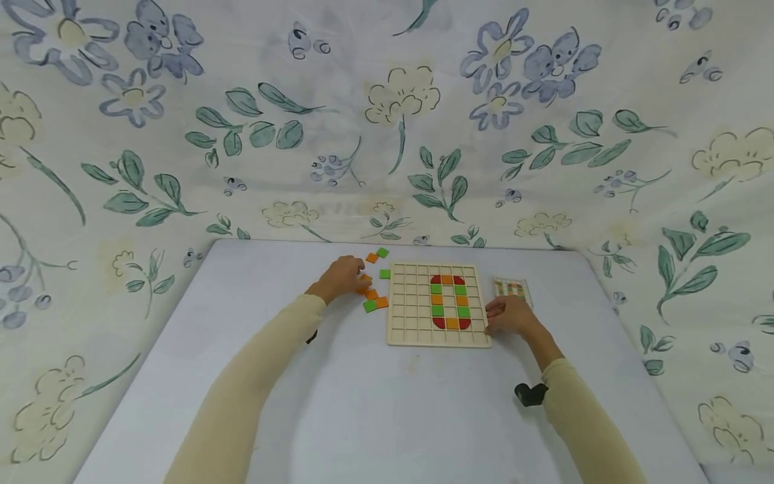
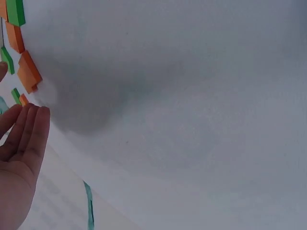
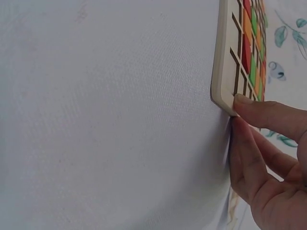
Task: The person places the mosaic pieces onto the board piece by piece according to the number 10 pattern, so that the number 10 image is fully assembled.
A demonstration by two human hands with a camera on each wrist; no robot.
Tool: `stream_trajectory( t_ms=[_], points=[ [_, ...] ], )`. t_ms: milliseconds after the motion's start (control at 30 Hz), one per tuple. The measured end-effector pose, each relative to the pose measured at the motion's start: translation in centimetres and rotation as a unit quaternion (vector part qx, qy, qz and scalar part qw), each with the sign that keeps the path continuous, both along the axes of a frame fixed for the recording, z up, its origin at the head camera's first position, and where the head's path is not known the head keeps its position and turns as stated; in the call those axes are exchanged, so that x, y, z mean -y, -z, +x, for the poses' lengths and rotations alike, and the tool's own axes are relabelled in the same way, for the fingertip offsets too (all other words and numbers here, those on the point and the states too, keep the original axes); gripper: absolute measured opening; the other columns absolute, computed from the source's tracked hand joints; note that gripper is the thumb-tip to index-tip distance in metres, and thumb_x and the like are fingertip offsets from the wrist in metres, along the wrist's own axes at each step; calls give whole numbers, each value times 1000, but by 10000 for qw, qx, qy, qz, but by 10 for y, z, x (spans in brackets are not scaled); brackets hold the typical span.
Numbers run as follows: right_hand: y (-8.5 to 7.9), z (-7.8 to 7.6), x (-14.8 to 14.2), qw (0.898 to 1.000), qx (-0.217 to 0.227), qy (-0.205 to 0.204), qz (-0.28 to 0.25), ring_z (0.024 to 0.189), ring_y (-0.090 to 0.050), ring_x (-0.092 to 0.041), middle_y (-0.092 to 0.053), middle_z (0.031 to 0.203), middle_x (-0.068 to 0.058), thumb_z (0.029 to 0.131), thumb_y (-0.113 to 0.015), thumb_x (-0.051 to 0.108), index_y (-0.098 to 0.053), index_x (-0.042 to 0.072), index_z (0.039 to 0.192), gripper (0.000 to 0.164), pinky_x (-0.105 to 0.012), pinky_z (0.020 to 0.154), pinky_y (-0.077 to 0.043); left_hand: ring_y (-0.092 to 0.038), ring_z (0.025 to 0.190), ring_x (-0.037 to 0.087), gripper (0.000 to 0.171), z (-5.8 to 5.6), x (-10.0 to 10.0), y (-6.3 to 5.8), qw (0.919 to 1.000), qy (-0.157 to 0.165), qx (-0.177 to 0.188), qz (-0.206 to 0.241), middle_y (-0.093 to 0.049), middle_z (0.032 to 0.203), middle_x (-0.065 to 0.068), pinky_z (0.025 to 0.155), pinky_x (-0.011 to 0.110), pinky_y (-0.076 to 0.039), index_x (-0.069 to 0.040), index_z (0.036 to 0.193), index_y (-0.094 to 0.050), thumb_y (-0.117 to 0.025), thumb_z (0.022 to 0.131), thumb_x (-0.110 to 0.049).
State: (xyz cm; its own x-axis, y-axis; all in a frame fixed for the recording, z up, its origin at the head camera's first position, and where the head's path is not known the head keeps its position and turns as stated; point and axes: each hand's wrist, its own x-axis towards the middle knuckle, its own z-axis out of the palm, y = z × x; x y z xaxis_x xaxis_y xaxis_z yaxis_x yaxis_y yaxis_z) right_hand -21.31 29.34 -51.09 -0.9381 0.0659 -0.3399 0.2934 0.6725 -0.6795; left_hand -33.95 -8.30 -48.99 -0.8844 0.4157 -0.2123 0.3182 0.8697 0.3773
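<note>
A pale wooden grid board (image 1: 410, 323) lies on the table, with red, orange and green tiles forming a closed ring in its right half. My right hand (image 1: 512, 317) pinches the board's near right corner. In the right wrist view, the thumb (image 3: 268, 115) lies on top of the board's rim and the fingertips touch its side. To the left of the board, my left hand (image 1: 341, 277) reaches over loose tiles. Its fingers (image 2: 33, 134) look mostly straight, close to an orange tile (image 2: 29, 72), with nothing seen held. Part of the tile group is hidden beneath that hand in the head view.
Loose green tiles (image 1: 369, 306) and orange tiles (image 1: 371, 258) lie left of the board. A small patterned card (image 1: 510, 288) lies beyond the right hand. The white table (image 1: 363, 403) ends at a flower-printed cloth (image 1: 351, 175) behind.
</note>
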Motion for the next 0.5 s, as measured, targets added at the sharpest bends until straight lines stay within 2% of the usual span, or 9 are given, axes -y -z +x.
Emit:
stream_trajectory(
  t_ms=[67,167,333,500],
  points=[
    [0,0,0,10000,-2,26,-22,87,-60,-23,-66,94,-8,69,-84,6,-64,-1,111,47,-34,76,-49,-52,94,27,49,1,-3,3,9998,-148,109,-31,-58,107,14,88,38,-47,5,119,-61,-70,88,-31],
    [0,0,-1,10000,-38,37,-83,85,-60,-23,-66,93,-9,69,-84,5,-64,-2,111,46,-33,75,-49,-51,89,26,48,1,-8,7,9996,-268,29,-106,-57,101,14,84,36,-47,6,115,-62,-71,87,-32],
    [0,0,-2,9998,-86,61,-182,83,-60,-22,-66,92,-9,68,-83,3,-65,-3,109,45,-32,73,-49,-52,87,25,36,-1,-15,13,9989,-301,-335,-126,-59,95,13,81,35,-48,7,107,-66,-73,86,-23],
    [1,0,-3,9997,-94,13,-212,83,-61,-22,-67,92,-9,70,-82,4,-65,-3,110,44,-32,73,-50,-54,88,26,27,-3,-19,15,9988,-212,-438,-37,-62,95,14,83,36,-49,6,104,-68,-73,85,-12]
  ],
)
